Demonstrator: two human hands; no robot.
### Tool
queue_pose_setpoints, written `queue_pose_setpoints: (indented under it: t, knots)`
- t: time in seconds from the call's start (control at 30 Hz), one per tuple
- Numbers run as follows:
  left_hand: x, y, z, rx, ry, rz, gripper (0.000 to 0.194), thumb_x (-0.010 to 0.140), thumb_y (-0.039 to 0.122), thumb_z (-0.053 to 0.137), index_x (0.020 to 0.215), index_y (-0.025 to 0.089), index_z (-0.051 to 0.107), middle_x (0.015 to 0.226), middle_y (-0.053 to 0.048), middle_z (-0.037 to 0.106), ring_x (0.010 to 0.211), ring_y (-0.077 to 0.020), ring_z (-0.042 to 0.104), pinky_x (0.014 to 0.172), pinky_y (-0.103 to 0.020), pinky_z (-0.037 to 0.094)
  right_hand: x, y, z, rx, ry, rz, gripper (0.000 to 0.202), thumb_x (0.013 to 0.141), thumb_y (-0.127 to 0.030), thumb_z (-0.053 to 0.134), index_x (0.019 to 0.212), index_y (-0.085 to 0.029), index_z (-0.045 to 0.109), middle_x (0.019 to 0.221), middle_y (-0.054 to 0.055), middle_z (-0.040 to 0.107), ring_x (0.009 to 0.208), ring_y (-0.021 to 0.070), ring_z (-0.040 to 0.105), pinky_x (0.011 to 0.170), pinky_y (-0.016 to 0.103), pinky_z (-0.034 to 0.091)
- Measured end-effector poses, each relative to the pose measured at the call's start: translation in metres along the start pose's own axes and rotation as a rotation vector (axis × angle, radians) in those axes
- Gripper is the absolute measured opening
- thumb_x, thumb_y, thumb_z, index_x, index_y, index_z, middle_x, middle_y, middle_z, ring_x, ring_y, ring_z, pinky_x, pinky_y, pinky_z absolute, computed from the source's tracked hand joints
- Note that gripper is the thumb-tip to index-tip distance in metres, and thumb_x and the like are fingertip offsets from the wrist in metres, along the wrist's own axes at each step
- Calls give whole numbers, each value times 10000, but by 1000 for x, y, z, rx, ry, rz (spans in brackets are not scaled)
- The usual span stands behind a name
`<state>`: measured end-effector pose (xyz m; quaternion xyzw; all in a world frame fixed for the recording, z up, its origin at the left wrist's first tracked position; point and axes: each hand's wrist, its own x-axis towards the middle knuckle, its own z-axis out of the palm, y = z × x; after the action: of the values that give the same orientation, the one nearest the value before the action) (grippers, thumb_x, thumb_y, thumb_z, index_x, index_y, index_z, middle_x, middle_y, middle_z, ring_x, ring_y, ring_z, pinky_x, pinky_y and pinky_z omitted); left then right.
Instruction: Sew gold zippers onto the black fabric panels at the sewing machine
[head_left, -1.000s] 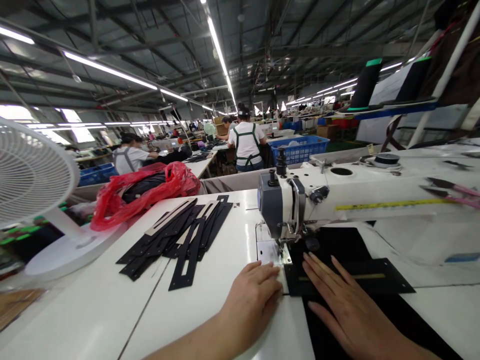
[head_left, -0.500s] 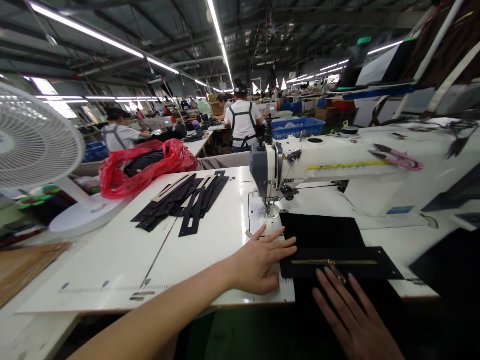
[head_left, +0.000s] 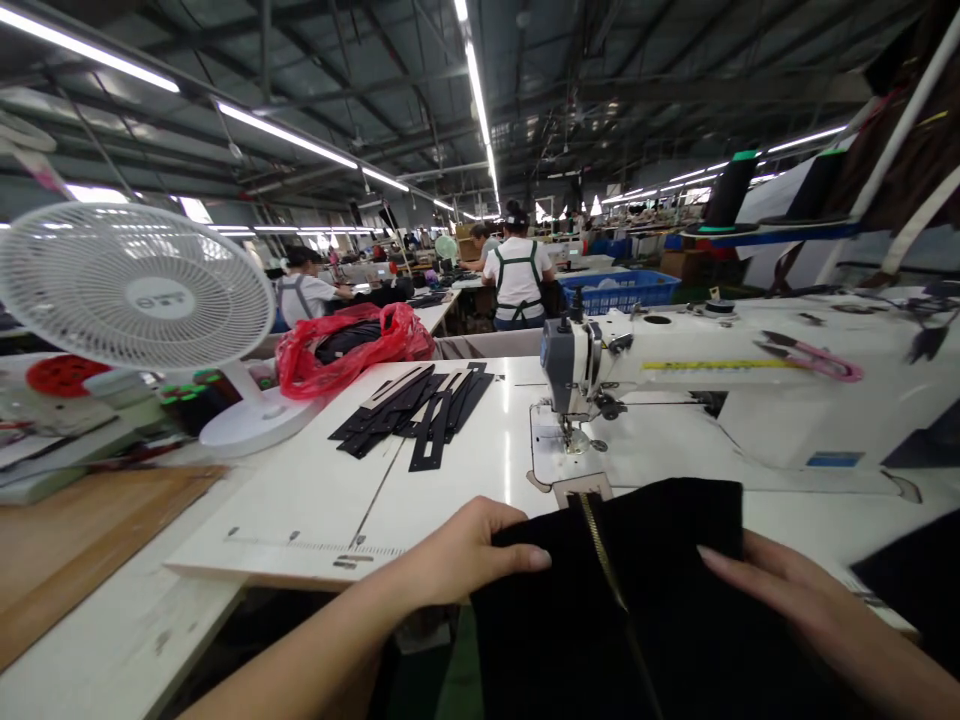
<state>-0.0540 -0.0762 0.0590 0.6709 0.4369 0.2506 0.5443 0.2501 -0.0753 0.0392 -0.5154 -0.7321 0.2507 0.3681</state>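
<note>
Left hand (head_left: 461,555) and right hand (head_left: 799,590) pinch the black cloth (head_left: 547,635), its zipper (head_left: 600,550) slanting between them, seemingly nearer the left fingers (head_left: 534,558).

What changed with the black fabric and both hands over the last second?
The flat black fabric piece with the brass-toned zipper came off the tabletop, toward the person; the zipper turned from crosswise to roughly front-to-back. Left hand and right hand went from lying flat to gripping its edges. Unchanged: pile of slotted black strips, pink-handled snips on the white sewing machine.
</note>
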Motion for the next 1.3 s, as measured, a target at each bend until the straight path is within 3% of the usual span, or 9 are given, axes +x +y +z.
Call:
queue_pose_setpoints:
  t: [0.13, 0.3, 0.5, 0.63, 0.73, 0.9, 1.1, 1.2, 1.3]
  knots:
    - [1, -13, -8, 2, -35, -32, 346, 748, 470, 631, 729, 125, 612, 626, 38, 495, 559, -89, 415, 510, -175, 343, 5, -13, 29, 366, -146, 229, 379, 798, -524, 529, 997, -226, 652, 826, 58, 699, 750, 261, 664, 651, 355, 559]
    - [5, -28, -28, 99, -77, -22, 402, 751, 517, 611, 664, 128, 557, 558, 54, 398, 499, -71, 339, 452, -168, 283, 31, -6, 49, 20, -78, 62, 348, 811, -522, 475, 759, -213, 626, 695, 25, 664, 653, 200, 631, 596, 279, 511]
    - [4, -51, -50, 228, 15, 13, 433, 813, 514, 524, 597, 145, 460, 549, 62, 304, 507, -71, 287, 459, -175, 237, 44, 12, 57, -94, 25, 72, 362, 844, -504, 403, 760, -213, 600, 642, 15, 631, 577, 186, 577, 558, 280, 446]
    - [6, -56, -52, 303, 44, 41, 374, 854, 453, 495, 646, 142, 512, 578, 54, 374, 546, -82, 355, 510, -178, 293, 44, 13, 62, -142, -110, 22, 450, 854, -561, 393, 658, -215, 603, 622, 7, 630, 565, 173, 569, 558, 267, 431]
    - [10, -54, -54, 363, 88, 66, 326, 870, 409, 501, 690, 144, 558, 609, 49, 455, 585, -91, 425, 566, -180, 335, 52, 16, 63, -296, -232, -68, 568, 847, -628, 371, 482, -206, 479, 456, -15, 497, 460, 142, 484, 493, 258, 371]
    - [29, -60, -63, 831, 197, 155, 269, 895, 391, 506, 786, 176, 624, 660, 24, 582, 632, -125, 546, 622, -201, 380, 81, 41, 64, -666, -110, -260, 627, 879, -631, 260, 520, -204, 547, 539, 11, 575, 522, 160, 527, 506, 271, 295]
    - [50, -68, -66, 1100, 258, 172, 236, 878, 393, 540, 827, 187, 644, 704, -35, 642, 714, -213, 612, 718, -309, 444, 105, 64, 73, -723, -74, -229, 677, 883, -630, 187, 508, -200, 553, 553, 44, 597, 526, 183, 545, 493, 274, 260]
    - [47, -55, -56, 1155, 338, 170, 196, 895, 299, 522, 986, 149, 609, 919, -101, 653, 912, -263, 602, 874, -411, 418, 108, 59, 69, -718, -50, -191, 666, 877, -649, 181, 540, -205, 546, 565, 44, 589, 549, 193, 547, 504, 281, 285]
    - [38, -42, -36, 1162, 393, 258, 391, 917, 270, 470, 1277, 125, 424, 1313, -154, 473, 1253, -266, 394, 1064, -467, 252, 101, 49, 66, -709, 0, -139, 619, 910, -595, 154, 649, -199, 553, 650, 52, 604, 617, 196, 556, 533, 286, 326]
